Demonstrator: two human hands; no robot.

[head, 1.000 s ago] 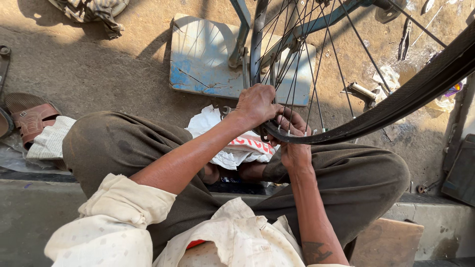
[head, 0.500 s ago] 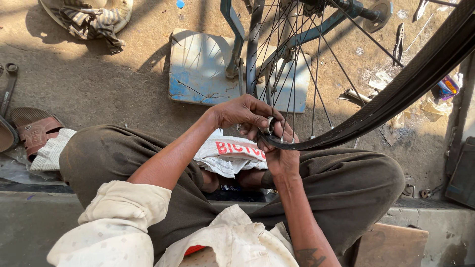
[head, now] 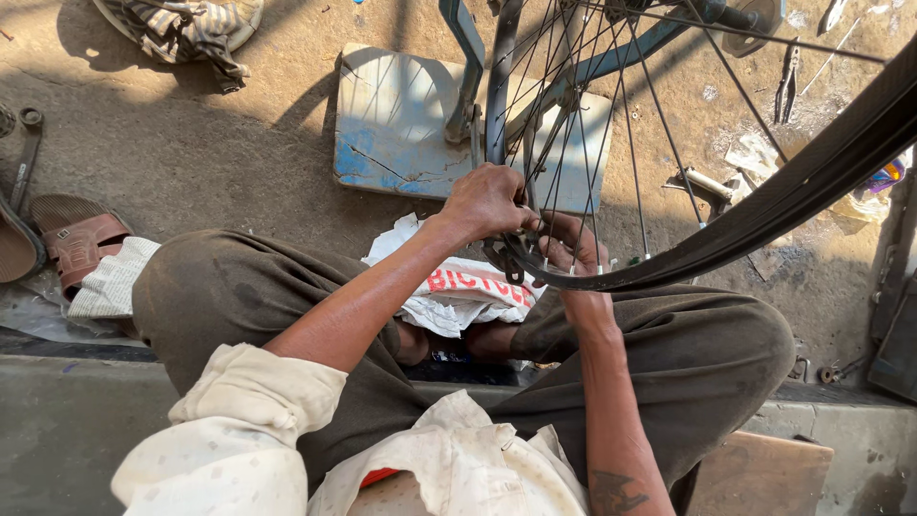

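Down at the lap, left hand (head: 489, 201) and right hand (head: 571, 250) clamp fingers around the bicycle wheel (head: 611, 172) rim; slipping could pinch them among spokes.

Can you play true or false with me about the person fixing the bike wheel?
1. Both hands are at the bicycle wheel. True: left hand and right hand grip its rim.
2. The wheel has no spokes. False: many thin spokes show.
3. A brown sandal lies on the ground. True.
4. The pliers are in the right hand. False: they lie on the ground.
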